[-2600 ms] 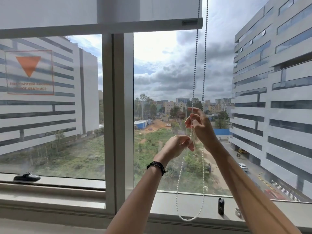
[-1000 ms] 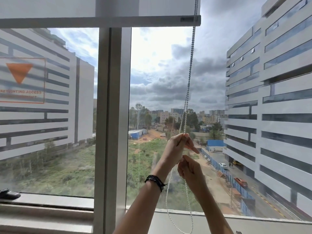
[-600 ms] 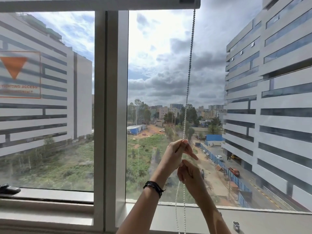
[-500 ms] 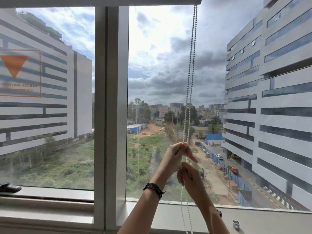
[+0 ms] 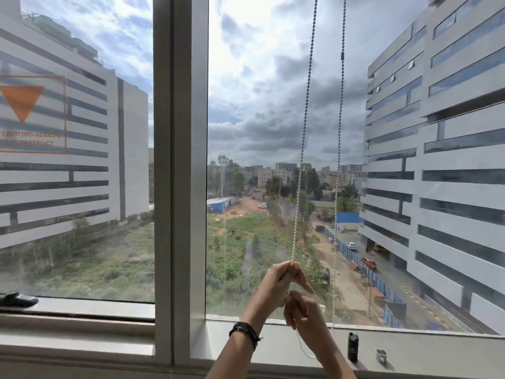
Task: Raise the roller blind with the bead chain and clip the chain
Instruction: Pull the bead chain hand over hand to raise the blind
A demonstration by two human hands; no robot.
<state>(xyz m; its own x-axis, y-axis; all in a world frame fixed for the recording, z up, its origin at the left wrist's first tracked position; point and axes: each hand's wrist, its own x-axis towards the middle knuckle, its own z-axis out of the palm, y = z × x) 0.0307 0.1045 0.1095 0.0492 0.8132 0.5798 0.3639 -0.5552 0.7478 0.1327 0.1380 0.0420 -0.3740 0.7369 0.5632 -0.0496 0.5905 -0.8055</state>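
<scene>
Bead chain (image 5: 300,170) is pinched by left hand (image 5: 281,280) and right hand (image 5: 303,313), lower centre. Loosened pinch risks slip; blind could drop before clipping.

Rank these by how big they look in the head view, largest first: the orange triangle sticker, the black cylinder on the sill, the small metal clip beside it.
1. orange triangle sticker, clearly largest.
2. black cylinder, tall and narrow.
3. small metal clip, smallest.
The cylinder and clip stand side by side on the sill, so that comparison is fair.
</scene>
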